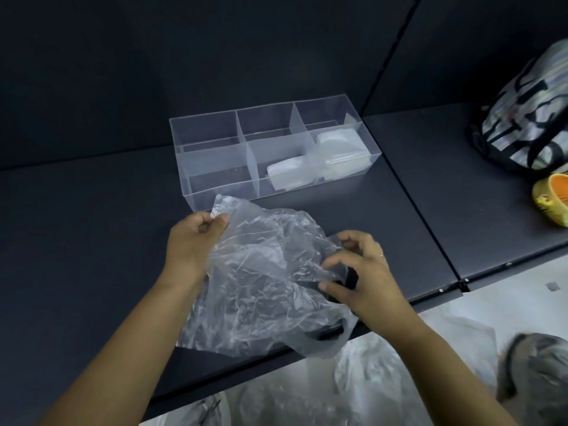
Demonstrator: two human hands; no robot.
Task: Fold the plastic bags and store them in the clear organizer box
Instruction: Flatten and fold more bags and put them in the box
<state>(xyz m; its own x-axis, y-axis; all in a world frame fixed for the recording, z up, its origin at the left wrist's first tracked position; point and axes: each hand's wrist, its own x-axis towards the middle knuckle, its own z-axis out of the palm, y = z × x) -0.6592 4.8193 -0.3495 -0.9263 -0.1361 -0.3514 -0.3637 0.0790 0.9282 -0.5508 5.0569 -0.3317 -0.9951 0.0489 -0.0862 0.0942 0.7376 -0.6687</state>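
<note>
Over on the right, a striped bag (522, 118) with black straps is sitting on the dark shelf (92, 226), and some yellow-and-orange plastic thing (550, 198) is lying just beside it, getting cut off by the frame edge. Down below, a blurry grey bag (538, 364) is resting on the pale floor (507, 287).
</note>
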